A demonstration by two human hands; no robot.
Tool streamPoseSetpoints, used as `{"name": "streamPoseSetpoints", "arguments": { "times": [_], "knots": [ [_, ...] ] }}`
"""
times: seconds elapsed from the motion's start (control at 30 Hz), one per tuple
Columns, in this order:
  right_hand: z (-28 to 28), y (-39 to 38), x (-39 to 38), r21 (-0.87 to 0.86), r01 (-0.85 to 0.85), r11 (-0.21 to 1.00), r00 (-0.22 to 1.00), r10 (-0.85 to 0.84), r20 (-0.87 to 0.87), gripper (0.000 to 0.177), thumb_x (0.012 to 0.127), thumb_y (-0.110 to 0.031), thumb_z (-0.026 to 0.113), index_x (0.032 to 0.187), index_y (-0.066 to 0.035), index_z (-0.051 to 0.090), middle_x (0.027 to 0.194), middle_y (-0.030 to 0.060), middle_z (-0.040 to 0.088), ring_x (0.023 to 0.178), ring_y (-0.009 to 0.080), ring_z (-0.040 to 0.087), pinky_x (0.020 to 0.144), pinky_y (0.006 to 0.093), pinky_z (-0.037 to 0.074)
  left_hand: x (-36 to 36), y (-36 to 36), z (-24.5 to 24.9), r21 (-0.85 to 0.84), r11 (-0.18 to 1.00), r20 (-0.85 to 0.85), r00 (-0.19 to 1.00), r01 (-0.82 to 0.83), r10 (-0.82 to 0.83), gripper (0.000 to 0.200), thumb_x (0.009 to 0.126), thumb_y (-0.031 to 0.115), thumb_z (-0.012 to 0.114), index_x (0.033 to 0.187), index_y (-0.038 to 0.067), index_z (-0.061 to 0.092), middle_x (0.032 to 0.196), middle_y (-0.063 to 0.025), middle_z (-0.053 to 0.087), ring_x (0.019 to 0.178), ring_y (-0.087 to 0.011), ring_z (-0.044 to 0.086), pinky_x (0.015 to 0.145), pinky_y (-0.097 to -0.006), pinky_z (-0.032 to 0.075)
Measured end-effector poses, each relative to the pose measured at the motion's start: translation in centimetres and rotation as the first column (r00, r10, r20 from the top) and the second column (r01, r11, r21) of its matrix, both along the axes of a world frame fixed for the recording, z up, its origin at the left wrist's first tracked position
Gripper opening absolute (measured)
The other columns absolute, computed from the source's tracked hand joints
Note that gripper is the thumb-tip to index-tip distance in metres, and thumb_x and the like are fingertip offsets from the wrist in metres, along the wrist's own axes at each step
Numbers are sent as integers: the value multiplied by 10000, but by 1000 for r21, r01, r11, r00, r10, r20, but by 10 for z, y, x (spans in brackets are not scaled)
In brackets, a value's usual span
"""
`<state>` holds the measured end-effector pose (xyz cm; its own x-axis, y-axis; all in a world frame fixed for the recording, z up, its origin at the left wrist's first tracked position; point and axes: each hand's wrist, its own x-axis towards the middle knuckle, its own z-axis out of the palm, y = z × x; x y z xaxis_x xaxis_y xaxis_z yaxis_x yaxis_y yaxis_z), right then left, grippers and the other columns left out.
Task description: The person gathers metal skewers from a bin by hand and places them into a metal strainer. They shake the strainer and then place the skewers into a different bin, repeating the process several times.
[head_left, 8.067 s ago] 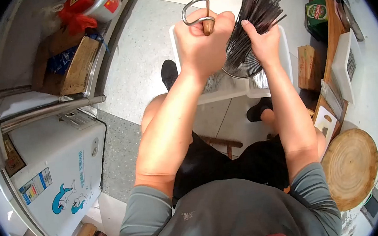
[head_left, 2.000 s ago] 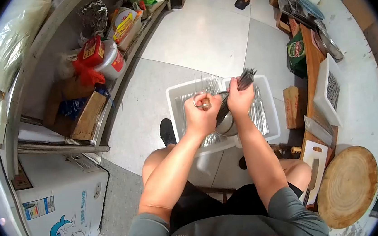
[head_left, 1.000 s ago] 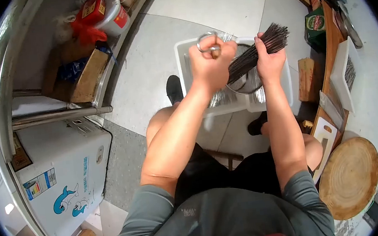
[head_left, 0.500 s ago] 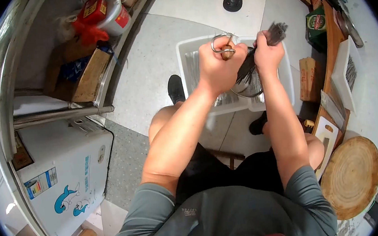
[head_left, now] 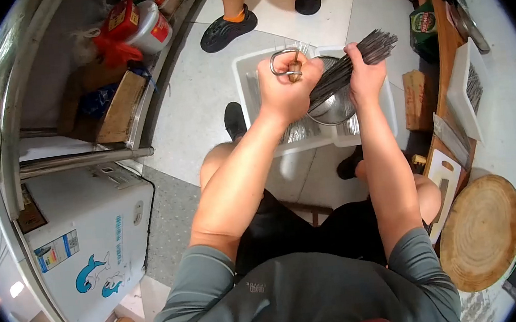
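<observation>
A bundle of thin dark sticks [head_left: 343,73] slants over the white bins, its brush-like end up to the right. My right hand [head_left: 367,81] is closed round the bundle near that end. My left hand [head_left: 288,90] is closed round a wooden handle [head_left: 294,70] with a metal ring [head_left: 275,65], beside the bundle's lower end. Whether its fingers also grip the bundle, I cannot tell. Under the hands, a round metal strainer [head_left: 333,111] lies over the two white bins [head_left: 391,124], which hold shiny thin sticks [head_left: 300,133].
Another person's feet in black shoes [head_left: 230,30] stand beyond the bins. On the left are a shelf [head_left: 136,126] with a cardboard box [head_left: 117,109] and a white appliance [head_left: 91,239]. A round wooden board [head_left: 481,232] and a white tray [head_left: 465,91] are at the right.
The other person's feet have come further into view. The dark bundle now lies straighter and closer together, with more of it showing between my hands. My left hand has shifted slightly left.
</observation>
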<state>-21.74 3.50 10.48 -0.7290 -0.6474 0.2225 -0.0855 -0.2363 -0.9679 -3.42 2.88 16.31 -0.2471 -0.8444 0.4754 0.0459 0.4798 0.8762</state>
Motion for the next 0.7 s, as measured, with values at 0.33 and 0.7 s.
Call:
{"name": "streamPoseSetpoints", "arguments": {
  "times": [0.33, 0.7],
  "knots": [
    [30, 9, 15, -11, -14, 1000, 998, 13, -59, 216, 875, -164, 644, 733, -24, 560, 576, 2, 550, 520, 81, 512, 507, 243, 417, -15, -9, 2, 350, 930, -276, 961, 109, -8, 208, 835, 105, 580, 649, 39, 514, 553, 33, 483, 469, -34, 385, 430, -208, 283],
    [6, 4, 8, -10, -157, 987, 982, 156, -104, 116, 824, -78, 687, 855, 20, 632, 750, 22, 637, 694, 74, 567, 650, 235, 465, -8, -3, 4, 283, 947, -334, 941, 150, -49, 249, 849, 153, 548, 649, 22, 478, 565, -18, 474, 503, -80, 381, 458, -247, 292]
  ]
}}
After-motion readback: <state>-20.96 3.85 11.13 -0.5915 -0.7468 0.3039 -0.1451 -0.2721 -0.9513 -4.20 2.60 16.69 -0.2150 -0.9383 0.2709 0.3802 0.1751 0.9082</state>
